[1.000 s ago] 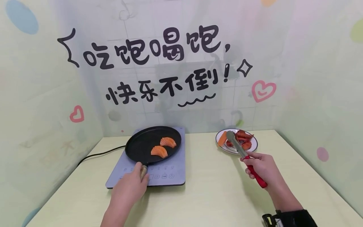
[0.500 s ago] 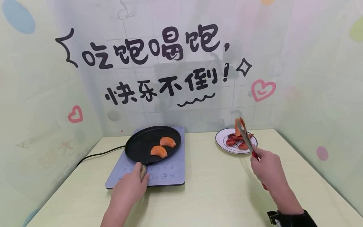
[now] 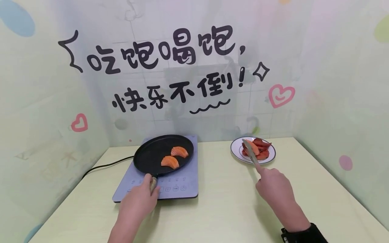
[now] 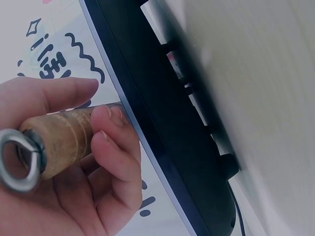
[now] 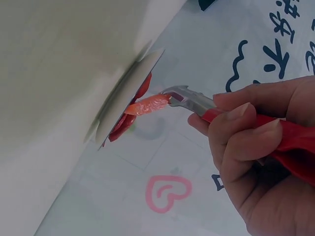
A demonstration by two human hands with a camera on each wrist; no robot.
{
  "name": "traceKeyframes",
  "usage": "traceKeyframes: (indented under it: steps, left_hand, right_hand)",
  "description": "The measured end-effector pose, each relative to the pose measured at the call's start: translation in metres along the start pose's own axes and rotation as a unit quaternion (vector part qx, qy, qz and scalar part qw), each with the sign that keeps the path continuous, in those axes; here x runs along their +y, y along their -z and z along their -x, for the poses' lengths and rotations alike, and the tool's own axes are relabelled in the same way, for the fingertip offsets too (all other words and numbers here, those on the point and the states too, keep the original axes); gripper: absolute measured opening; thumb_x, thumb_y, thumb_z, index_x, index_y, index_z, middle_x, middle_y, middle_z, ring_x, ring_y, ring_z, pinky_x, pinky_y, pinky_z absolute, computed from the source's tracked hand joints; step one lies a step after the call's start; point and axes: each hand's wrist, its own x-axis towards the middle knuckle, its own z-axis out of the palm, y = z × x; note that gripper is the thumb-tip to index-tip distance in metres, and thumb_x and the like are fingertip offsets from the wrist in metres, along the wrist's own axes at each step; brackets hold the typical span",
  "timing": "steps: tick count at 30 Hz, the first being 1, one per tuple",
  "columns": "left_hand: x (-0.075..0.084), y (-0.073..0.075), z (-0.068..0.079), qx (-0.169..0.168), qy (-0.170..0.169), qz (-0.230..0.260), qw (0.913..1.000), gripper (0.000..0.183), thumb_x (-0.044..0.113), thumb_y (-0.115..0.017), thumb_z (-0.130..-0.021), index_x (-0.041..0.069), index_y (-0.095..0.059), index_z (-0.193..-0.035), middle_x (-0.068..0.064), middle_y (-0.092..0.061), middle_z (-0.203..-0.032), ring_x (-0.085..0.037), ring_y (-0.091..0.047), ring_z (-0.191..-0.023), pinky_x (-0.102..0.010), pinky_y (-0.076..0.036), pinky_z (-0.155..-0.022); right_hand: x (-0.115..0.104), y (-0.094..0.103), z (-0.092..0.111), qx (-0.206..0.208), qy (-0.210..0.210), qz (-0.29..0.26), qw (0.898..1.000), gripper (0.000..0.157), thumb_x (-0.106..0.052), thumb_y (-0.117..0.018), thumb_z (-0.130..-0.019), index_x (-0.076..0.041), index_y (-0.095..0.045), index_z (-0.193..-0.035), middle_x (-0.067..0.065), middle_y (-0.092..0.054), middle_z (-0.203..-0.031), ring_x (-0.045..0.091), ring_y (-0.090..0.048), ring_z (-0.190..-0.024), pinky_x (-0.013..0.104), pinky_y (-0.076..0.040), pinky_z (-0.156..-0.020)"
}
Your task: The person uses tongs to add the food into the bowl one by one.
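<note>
My left hand (image 3: 138,199) grips the wooden handle (image 4: 64,140) of a black frying pan (image 3: 152,153). Two salmon slices (image 3: 170,162) lie in the pan's right half. Over at the right, my right hand (image 3: 275,187) holds metal tongs (image 3: 251,153), its fingers curled round their red handle (image 5: 295,147). The tongs' tips meet one end of another salmon slice (image 5: 147,104), whose other end reaches the reddish food pieces (image 3: 263,155) on a white plate (image 3: 235,154) with a dark rim line. From the head view, my right hand covers most of the red handle.
Beneath the pan is a flat induction cooker (image 3: 186,189) with touch buttons, its black cord (image 3: 106,165) running off left. A pale wooden table (image 3: 218,202) carries everything. Printed cloth walls (image 3: 206,125) enclose the back and both sides. A black band (image 3: 304,233) circles my right wrist.
The tongs lifted the salmon slice from the plate's left side and turned it upright, then lowered it over the reddish pieces as my right hand rotated. My left hand kept its grip.
</note>
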Motion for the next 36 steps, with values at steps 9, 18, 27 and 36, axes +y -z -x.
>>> traceKeyframes:
  steps: [9, 18, 27, 36]
  left_hand:
    - [0.001, -0.003, 0.0, -0.008, 0.005, 0.003, 1.0, 0.042, 0.037, -0.055, -0.096, 0.012, -0.04, -0.126, -0.01, -0.055, -0.071, -0.023, -0.05, -0.055, -0.035, -0.037, -0.046]
    - [0.0, -0.003, 0.0, -0.007, 0.011, 0.005, 0.9999, 0.042, 0.038, -0.054, -0.096, 0.012, -0.04, -0.127, -0.01, -0.054, -0.07, -0.024, -0.049, -0.056, -0.035, -0.037, -0.046]
    - [0.001, -0.002, 0.002, -0.008, 0.011, 0.006, 0.9999, 0.041, 0.037, -0.054, -0.096, 0.012, -0.04, -0.125, -0.01, -0.054, -0.07, -0.024, -0.049, -0.055, -0.035, -0.036, -0.045]
    - [0.001, -0.003, 0.002, 0.003, 0.001, 0.003, 1.0, 0.038, 0.038, -0.054, -0.096, 0.013, -0.041, -0.121, -0.009, -0.052, -0.065, -0.024, -0.049, -0.053, -0.035, -0.035, -0.044]
  right_hand:
    - [0.001, -0.004, -0.001, -0.005, -0.001, -0.043, 0.999, 0.05, -0.001, -0.057, -0.079, -0.007, -0.062, -0.128, 0.01, -0.061, -0.072, 0.02, -0.042, -0.048, 0.031, -0.033, -0.041]
    - [0.012, 0.009, -0.006, -0.012, -0.003, -0.113, 0.994, 0.048, -0.005, -0.059, -0.08, -0.001, -0.061, -0.128, 0.018, -0.065, -0.088, 0.022, -0.052, -0.059, 0.032, -0.042, -0.048]
    - [0.047, 0.036, -0.006, -0.076, -0.068, -0.227, 0.968, 0.059, -0.013, -0.062, -0.087, 0.002, -0.044, -0.141, 0.011, -0.063, -0.076, 0.016, -0.056, -0.047, 0.032, -0.048, -0.042]
    - [0.082, 0.047, -0.005, -0.087, -0.091, -0.273, 0.954, 0.061, -0.015, -0.06, -0.089, 0.01, -0.039, -0.141, 0.008, -0.065, -0.077, 0.019, -0.057, -0.05, 0.033, -0.048, -0.044]
